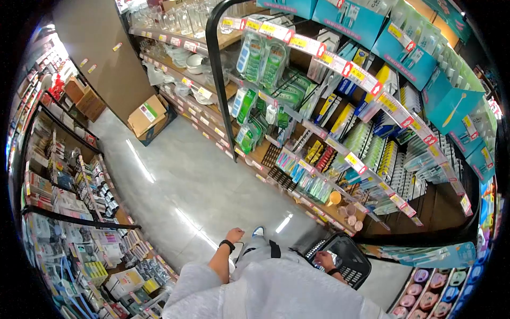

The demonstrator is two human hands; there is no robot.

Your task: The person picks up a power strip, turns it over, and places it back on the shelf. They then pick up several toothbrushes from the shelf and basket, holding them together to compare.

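While the left hand [235,235] hangs over the grey floor [186,170] with its fingers loosely curled, the right hand [324,259] is at the black shopping basket [355,256] beside the person's right side, and whether either one grips anything cannot be told. The basket lies near the lower end of a curved shelf rack [340,144] hung with packaged goods, close to an orange cup [333,198] on its bottom shelf; farther up the aisle, a flattened cardboard box [146,114] leans near a brown panel [101,58].
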